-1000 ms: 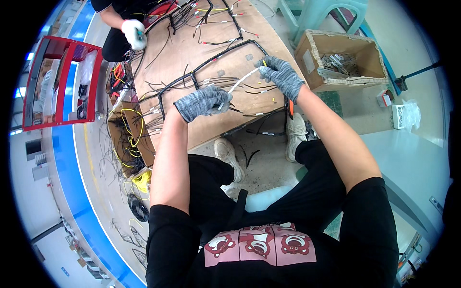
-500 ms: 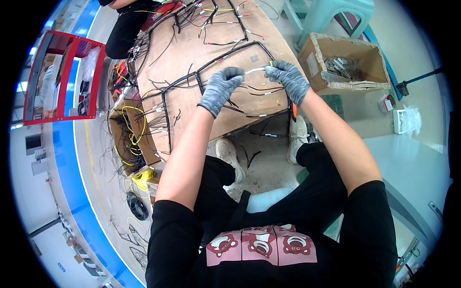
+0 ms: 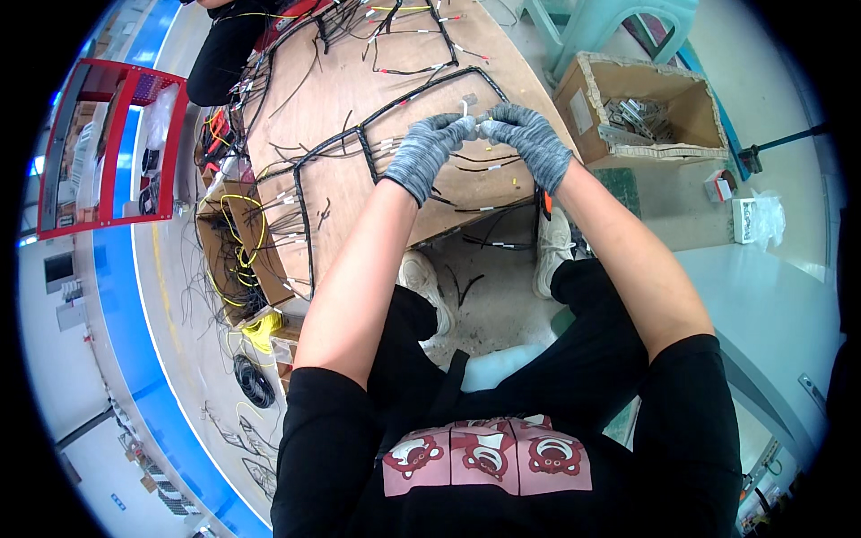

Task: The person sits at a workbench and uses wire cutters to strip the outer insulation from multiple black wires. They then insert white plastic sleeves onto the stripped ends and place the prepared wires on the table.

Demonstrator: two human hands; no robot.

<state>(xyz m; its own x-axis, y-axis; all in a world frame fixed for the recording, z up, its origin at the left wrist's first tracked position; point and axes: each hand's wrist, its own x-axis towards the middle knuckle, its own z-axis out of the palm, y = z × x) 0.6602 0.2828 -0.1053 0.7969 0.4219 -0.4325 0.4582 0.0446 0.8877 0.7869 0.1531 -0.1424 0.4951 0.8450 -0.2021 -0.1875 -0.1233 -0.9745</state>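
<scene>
My left hand (image 3: 429, 152), in a grey knitted glove, is closed with its thumb and forefinger pinched on a thin white strip (image 3: 465, 108) whose end sticks up past the fingertips. My right hand (image 3: 531, 145), gloved alike, has its fingers pressed together close beside the left fingertips. What it pinches is too small and covered to make out. Both hands hover over a wooden board (image 3: 341, 94). A black taped wire harness (image 3: 404, 108) runs across the board behind them, with several thin wires branching off.
An orange-handled tool (image 3: 547, 204) is by the board's right edge. A cardboard box (image 3: 583, 117) of metal parts stands to the right, below a green plastic stool (image 3: 619, 20). Left are a box (image 3: 269, 247) of wires and a red-framed rack (image 3: 112, 148). Another person's leg (image 3: 224, 63) shows at the far left.
My hands have come together. The white strip, stretched level between them before, now points up from the left fingertips. The view has shifted slightly.
</scene>
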